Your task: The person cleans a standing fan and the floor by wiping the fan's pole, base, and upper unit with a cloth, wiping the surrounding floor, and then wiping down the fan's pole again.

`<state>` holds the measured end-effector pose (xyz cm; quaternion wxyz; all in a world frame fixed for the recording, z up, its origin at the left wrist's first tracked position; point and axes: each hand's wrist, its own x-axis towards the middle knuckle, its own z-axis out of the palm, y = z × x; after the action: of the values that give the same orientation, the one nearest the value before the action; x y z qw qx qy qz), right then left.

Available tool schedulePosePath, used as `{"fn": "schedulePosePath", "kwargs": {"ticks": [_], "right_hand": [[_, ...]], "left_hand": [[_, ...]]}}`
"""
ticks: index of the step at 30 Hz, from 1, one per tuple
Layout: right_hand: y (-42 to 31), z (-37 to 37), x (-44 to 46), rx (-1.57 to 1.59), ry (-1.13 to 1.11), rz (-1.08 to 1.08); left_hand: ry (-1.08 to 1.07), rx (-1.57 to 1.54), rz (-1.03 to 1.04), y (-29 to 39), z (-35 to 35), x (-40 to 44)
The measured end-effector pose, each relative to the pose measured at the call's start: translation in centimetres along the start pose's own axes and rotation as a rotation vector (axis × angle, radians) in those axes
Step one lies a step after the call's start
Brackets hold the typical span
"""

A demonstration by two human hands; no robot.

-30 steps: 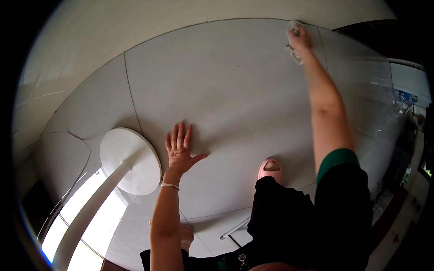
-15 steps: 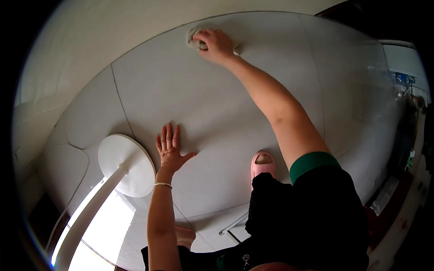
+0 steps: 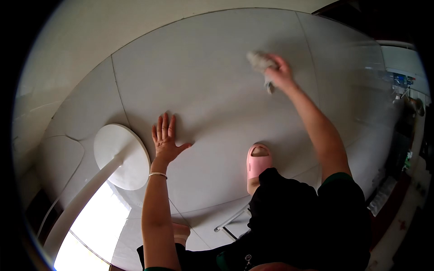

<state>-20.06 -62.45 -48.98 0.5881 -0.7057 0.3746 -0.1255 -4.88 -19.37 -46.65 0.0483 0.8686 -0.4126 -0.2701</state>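
My left hand lies flat with spread fingers on the grey tiled floor, just right of a round white stand base. Farther forward and to the right, my right hand grips a light, crumpled cloth. Part of the cloth hangs below the fingers. The hand and cloth are slightly blurred, and whether the cloth touches the floor here I cannot tell.
A white pole rises from the base, with a thin cable to its left. My foot wears a pink slipper. A metal frame lies near my body. The pale wall borders the floor ahead.
My right hand first swept left along the wall edge with the cloth, then came back right and nearer to me. My left hand has stayed flat on the floor.
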Motion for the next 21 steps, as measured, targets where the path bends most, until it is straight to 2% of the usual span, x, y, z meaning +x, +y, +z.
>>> {"fn": "schedulePosePath", "kwargs": {"ticks": [2, 4, 5, 7, 9, 11, 13, 17, 19, 21], "right_hand": [[-1.0, -5.0, 3.0, 0.025, 0.078, -0.119], [1.5, -9.4, 7.6, -0.121, 0.224, -0.194], [2.8, -10.5, 10.0, -0.126, 0.229, -0.188], [3.6, -11.2, 12.4, -0.591, 0.276, -0.053], [1.8, -7.1, 11.3, -0.881, 0.394, -0.053], [2.2, -3.4, 10.1, -0.989, 0.335, -0.319], [0.6, 1.3, 6.6, -0.836, 0.172, -0.479], [-2.4, 10.8, -3.6, -0.836, -0.105, -0.517], [-2.5, 14.1, -8.6, -0.780, -0.190, -0.679], [-2.3, 15.7, -13.1, -0.840, -0.265, -0.698]], "left_hand": [[-0.006, -0.004, -0.004, 0.1, 0.0, 0.0], [-0.011, -0.001, -0.008, 0.0, -0.1, 0.0], [-0.016, -0.004, -0.001, 0.1, -0.1, 0.1], [-0.026, 0.036, -0.014, 0.3, -0.2, 0.1], [-0.039, 0.038, -0.011, 0.3, -0.2, 0.1], [-0.005, 0.036, -0.007, 0.4, 0.0, 0.0], [-0.001, 0.021, -0.014, 0.9, -0.6, 0.1], [-0.007, -0.012, 0.060, 0.4, -1.4, -0.2], [0.026, -0.060, 0.065, 0.4, -2.3, -0.9], [-0.015, 0.026, 0.131, 0.6, -3.6, -2.2]]}}
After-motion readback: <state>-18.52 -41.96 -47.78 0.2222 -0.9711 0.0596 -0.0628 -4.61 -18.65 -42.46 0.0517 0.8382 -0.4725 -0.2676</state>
